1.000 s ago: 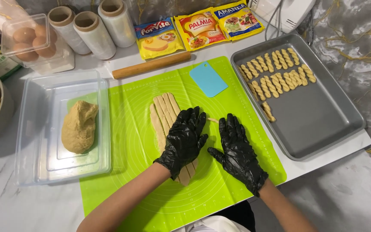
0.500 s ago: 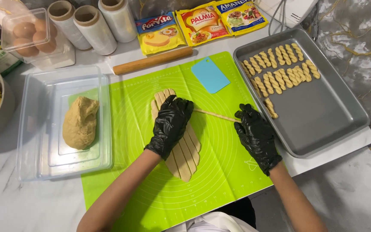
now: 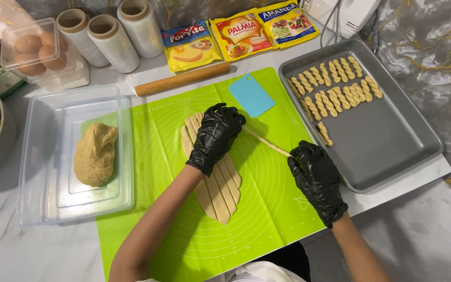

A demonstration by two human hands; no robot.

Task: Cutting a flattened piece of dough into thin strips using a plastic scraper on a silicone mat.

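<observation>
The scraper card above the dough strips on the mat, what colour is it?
Light blue; the scraper card lies flat on the green mat, clearest in the head view.
</observation>
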